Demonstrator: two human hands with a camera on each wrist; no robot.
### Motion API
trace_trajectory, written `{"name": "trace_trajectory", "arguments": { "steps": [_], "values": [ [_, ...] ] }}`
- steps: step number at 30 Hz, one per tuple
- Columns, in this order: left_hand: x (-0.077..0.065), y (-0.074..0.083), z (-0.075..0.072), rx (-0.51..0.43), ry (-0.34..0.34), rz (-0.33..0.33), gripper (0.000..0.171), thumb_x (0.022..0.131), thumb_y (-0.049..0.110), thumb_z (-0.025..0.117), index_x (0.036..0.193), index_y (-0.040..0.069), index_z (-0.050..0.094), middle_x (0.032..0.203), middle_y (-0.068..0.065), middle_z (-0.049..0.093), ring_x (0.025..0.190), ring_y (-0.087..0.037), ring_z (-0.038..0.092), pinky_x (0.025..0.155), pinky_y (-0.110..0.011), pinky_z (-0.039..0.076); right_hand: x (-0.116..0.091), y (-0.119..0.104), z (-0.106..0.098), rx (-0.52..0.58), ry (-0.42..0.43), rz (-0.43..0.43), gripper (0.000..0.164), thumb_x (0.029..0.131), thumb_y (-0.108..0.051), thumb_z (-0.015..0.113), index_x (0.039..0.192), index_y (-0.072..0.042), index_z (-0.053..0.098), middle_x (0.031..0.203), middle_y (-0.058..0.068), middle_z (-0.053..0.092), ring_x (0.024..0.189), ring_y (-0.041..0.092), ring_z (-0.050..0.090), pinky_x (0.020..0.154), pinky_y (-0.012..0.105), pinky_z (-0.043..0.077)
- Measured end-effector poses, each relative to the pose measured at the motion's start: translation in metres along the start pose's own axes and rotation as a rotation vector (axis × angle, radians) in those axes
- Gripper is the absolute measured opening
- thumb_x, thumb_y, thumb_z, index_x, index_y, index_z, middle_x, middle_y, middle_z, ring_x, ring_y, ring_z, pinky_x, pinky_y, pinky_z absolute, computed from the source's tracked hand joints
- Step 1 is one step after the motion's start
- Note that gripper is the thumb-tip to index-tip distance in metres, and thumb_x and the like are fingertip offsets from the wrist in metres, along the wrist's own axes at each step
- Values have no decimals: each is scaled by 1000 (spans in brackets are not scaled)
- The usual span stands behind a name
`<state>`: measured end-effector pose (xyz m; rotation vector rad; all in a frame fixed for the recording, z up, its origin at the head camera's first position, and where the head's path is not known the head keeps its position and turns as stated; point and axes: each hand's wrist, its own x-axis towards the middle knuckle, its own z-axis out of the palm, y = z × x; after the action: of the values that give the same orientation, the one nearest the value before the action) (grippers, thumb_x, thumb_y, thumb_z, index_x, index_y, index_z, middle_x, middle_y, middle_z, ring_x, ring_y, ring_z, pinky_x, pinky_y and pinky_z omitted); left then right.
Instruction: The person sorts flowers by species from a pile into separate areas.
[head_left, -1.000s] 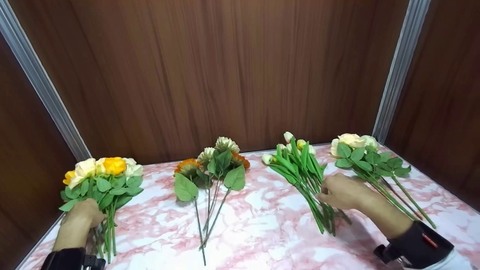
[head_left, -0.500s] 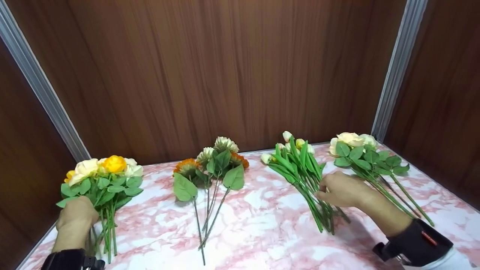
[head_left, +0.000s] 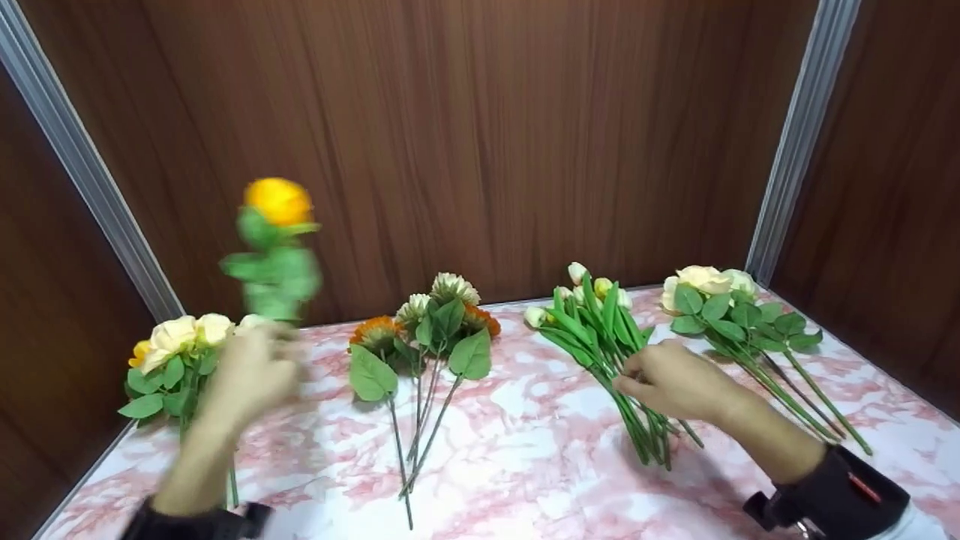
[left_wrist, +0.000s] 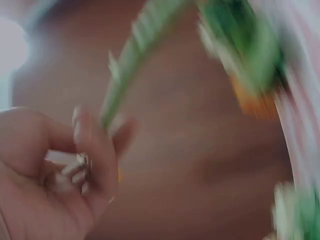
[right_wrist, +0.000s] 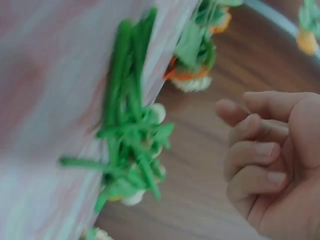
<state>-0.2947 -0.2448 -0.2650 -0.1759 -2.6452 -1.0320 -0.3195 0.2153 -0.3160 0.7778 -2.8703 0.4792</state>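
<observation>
My left hand [head_left: 251, 375] grips the green stem [left_wrist: 134, 57] of a single yellow-orange rose [head_left: 278, 201] and holds it upright above the table. In the head view the rose and hand are blurred. Behind that hand lies a bunch of cream roses [head_left: 172, 341] with one more yellow bloom, partly hidden by the forearm. My right hand [head_left: 679, 379] hovers over the stems of a bunch of tulips [head_left: 600, 330]. Seen from the right wrist, its fingers [right_wrist: 255, 150] hang loosely curled with nothing in them, apart from the tulips.
Orange and whitish flowers [head_left: 435, 322] with large leaves lie mid-table. Another bunch of pale roses [head_left: 705, 281] lies at the far right. Brown wood-grain panels [head_left: 480, 135] with metal corner posts stand behind and beside the pink-marbled table [head_left: 525, 465].
My left hand has lifted the yellow-orange rose out of the left bunch, moving up and to the right. The right hand has shifted slightly left over the tulips.
</observation>
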Motion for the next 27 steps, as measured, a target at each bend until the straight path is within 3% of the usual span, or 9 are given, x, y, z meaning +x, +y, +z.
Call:
{"name": "trace_trajectory", "arguments": {
  "steps": [2,5,8,12,14,16,21,27],
  "values": [
    [-10,24,26,-293,-120,31,28,88,13,60,109,-5,59,92,-21,67,70,-28,66,63,-34,57,-3,-16,1,107,-5,-79,30,91,-27,58,61,-26,56,52,-14,44,44,-2,33,43,19,38],
    [-29,52,73,-650,-290,71,29,84,19,68,100,-5,62,89,-19,68,73,-32,68,69,-39,58,-10,-45,4,274,-23,-277,20,92,-24,58,74,-23,66,60,-12,56,48,-4,40,46,19,45],
    [-53,71,113,-841,-410,114,29,84,20,68,96,-5,62,87,-14,68,74,-28,68,74,-42,57,-22,-77,11,334,-50,-454,17,93,-26,56,86,-18,70,71,-11,63,56,-6,47,53,16,48],
    [-77,81,145,-1058,-516,187,28,87,11,63,97,-15,58,82,-9,69,71,-19,70,71,-45,56,-36,-106,18,240,-44,-559,17,93,-30,57,84,-19,67,72,-14,60,63,-10,47,57,5,41],
    [-83,82,152,-1142,-547,223,29,87,5,62,98,-21,54,79,-9,69,68,-17,70,68,-47,56,-40,-113,20,198,-31,-593,17,92,-27,58,79,-19,65,66,-15,56,61,-13,41,55,1,35],
    [-85,82,155,-1156,-565,245,30,87,4,62,99,-22,53,77,-15,69,67,-15,69,66,-47,56,-41,-116,21,181,-26,-629,16,90,-21,60,75,-18,62,62,-15,51,60,-14,37,53,-1,31],
    [-86,80,159,-1147,-619,336,32,85,2,64,102,-23,53,83,-46,54,69,-12,69,66,-47,56,-41,-116,24,195,-50,-664,17,85,-11,61,69,-16,57,58,-13,44,58,-16,30,49,-1,26],
    [-87,81,160,-1154,-662,359,35,85,1,63,106,-25,50,87,-51,50,74,-11,69,67,-48,55,-41,-112,26,221,-36,-693,20,86,-10,60,68,-17,55,56,-13,45,59,-18,28,48,-1,27]
  ]
}}
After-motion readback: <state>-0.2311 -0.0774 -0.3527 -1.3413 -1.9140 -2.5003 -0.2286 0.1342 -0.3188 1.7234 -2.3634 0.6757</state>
